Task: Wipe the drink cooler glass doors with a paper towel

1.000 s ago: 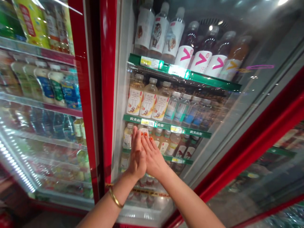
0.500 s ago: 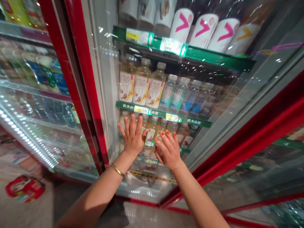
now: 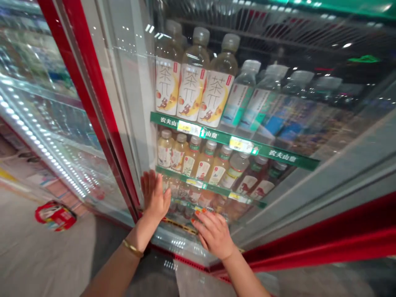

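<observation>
A glass-fronted drinks fridge with a red frame (image 3: pixel 309 241) stands before me. My left hand (image 3: pixel 155 197), fingers stretched upward and holding nothing, is at the left side of the glass; I cannot tell if it touches. Lower and to its right, my right hand (image 3: pixel 215 233) has its orange-nailed fingers extended, palm down, with nothing in it. Behind the glass, tea bottles (image 3: pixel 192 80) with white and yellow labels stand upright beside clear water bottles (image 3: pixel 243 97). On the shelf beneath are smaller drink bottles (image 3: pixel 202 163) with white labels.
Green shelf strips (image 3: pixel 291 156) carry price tags (image 3: pixel 241 144). At left is another lit fridge (image 3: pixel 46 107) with blurred bottles. A red package (image 3: pixel 55 215) lies on the grey floor (image 3: pixel 27 255). Ceiling lights reflect in the glass.
Both hands have moved lower in the view, the left one also leftward. The bottles appear larger and closer, and the upper shelf's white bottles have left the view.
</observation>
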Demonstrator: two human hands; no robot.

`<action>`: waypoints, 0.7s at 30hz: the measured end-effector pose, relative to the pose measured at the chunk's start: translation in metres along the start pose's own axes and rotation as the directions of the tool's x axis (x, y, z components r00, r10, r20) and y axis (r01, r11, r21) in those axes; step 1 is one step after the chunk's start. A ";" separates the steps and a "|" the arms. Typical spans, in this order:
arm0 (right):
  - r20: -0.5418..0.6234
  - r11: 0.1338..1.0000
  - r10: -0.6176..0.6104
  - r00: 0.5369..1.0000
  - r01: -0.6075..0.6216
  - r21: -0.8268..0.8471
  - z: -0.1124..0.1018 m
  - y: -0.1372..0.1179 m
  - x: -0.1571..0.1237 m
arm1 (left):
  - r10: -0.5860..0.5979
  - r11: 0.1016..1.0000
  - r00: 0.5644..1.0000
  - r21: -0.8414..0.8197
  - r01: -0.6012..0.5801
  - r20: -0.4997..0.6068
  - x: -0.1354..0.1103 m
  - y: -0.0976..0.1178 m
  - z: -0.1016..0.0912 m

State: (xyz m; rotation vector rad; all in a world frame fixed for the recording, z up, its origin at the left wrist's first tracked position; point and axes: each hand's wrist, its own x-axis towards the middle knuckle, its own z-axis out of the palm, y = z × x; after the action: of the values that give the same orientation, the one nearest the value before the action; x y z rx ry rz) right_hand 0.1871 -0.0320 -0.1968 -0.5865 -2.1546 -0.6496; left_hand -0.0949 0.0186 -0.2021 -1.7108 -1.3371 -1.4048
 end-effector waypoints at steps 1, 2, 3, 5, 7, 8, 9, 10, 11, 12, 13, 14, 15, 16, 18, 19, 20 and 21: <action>-0.004 1.000 -0.012 1.000 0.012 0.000 0.003 0.001 -0.002 | 0.029 0.999 0.999 0.013 -0.030 0.019 -0.005 -0.005 -0.002; -0.007 1.000 -0.015 1.000 0.015 -0.002 0.006 0.000 -0.005 | 0.064 0.998 0.997 0.026 -0.065 0.042 -0.012 -0.012 -0.005; -0.009 1.000 -0.007 1.000 0.007 -0.007 0.010 -0.003 -0.008 | 0.101 0.994 0.993 0.038 -0.103 0.065 -0.020 -0.019 -0.009; -0.022 1.000 0.011 1.000 -0.011 -0.025 0.018 -0.010 -0.016 | 0.167 0.983 0.980 0.052 -0.173 0.107 -0.037 -0.039 -0.016; -0.053 0.999 0.018 0.998 -0.020 -0.044 0.027 -0.016 -0.026 | 0.239 0.967 0.960 0.054 -0.249 0.143 -0.052 -0.061 -0.023; -0.071 0.998 0.022 0.997 -0.026 -0.052 0.033 -0.019 -0.032 | 0.281 0.955 0.946 0.053 -0.292 0.161 -0.058 -0.072 -0.025; -0.091 0.997 0.034 0.995 -0.039 -0.060 0.038 -0.021 -0.039 | 0.318 0.942 0.932 0.053 -0.331 0.176 -0.064 -0.082 -0.026; -0.109 0.996 0.048 0.993 -0.056 -0.068 0.044 -0.023 -0.047 | 0.347 0.931 0.920 0.054 -0.362 0.184 -0.068 -0.090 -0.026; -0.120 0.994 0.059 0.991 -0.069 -0.082 0.050 -0.025 -0.055 | 0.369 0.921 0.912 0.059 -0.384 0.179 -0.073 -0.097 -0.025; -0.122 0.992 0.064 0.991 -0.076 -0.102 0.056 -0.027 -0.065 | 0.387 0.914 0.907 0.064 -0.401 0.163 -0.077 -0.102 -0.022; -0.117 0.989 0.061 0.991 -0.076 -0.130 0.063 -0.030 -0.075 | 0.410 0.904 0.902 0.068 -0.421 0.134 -0.081 -0.105 -0.018; -0.114 0.983 0.061 0.992 -0.080 -0.166 0.070 -0.033 -0.085 | 0.433 0.894 0.896 0.075 -0.441 0.101 -0.085 -0.107 -0.013; -0.114 0.974 0.066 0.991 -0.088 -0.208 0.078 -0.036 -0.094 | 0.454 0.885 0.888 0.085 -0.459 0.069 -0.088 -0.108 -0.008; -0.120 0.962 0.076 0.990 -0.105 -0.253 0.086 -0.039 -0.103 | 0.470 0.877 0.882 0.094 -0.472 0.041 -0.091 -0.108 -0.003; -0.147 0.930 0.101 0.984 -0.146 -0.337 0.102 -0.044 -0.116 | 0.485 0.870 0.875 0.101 -0.482 -0.003 -0.095 -0.107 0.008; -0.161 0.914 0.101 0.982 -0.155 -0.376 0.109 -0.046 -0.121 | 0.481 0.873 0.876 0.099 -0.477 -0.022 -0.096 -0.107 0.012; -0.171 0.897 0.089 0.981 -0.154 -0.415 0.115 -0.046 -0.126 | 0.476 0.877 0.879 0.093 -0.471 -0.039 -0.098 -0.108 0.015; -0.174 0.880 0.069 0.982 -0.142 -0.454 0.119 -0.046 -0.130 | 0.470 0.881 0.881 0.083 -0.465 -0.052 -0.101 -0.109 0.019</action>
State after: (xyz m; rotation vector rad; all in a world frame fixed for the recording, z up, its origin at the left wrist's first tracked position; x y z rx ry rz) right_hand 0.1684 -0.0180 -0.3772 -0.8706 -1.8100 -1.1273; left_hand -0.1842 0.0385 -0.3215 -1.7670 -0.8396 -1.1121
